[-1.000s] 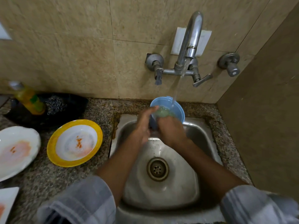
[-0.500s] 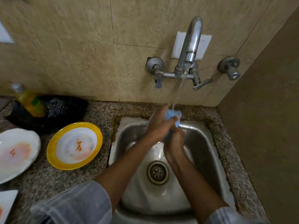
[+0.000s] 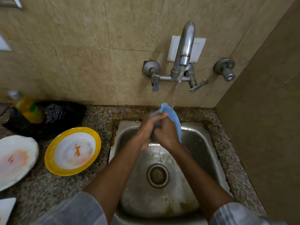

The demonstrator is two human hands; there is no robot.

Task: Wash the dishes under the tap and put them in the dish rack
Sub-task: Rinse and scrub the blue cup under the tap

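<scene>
Nearest the camera, two forearms in rolled grey sleeves reach over the steel sink (image 3: 203, 151), whose drain (image 3: 157, 175) lies below the hands. The left hand (image 3: 146, 129) and right hand (image 3: 167, 133) meet above the basin, fingers curled and pressed close together around a blue bowl (image 3: 174, 118) held on edge, its rim rising just beyond the fingertips. Farther off, water from the tap (image 3: 184, 51) strikes the bowl's top edge, while a stained yellow-rimmed plate (image 3: 73, 151), a white plate (image 3: 15, 159) and a soap bottle (image 3: 26, 107) sit well left of the fingers on the counter (image 3: 48, 189).
</scene>
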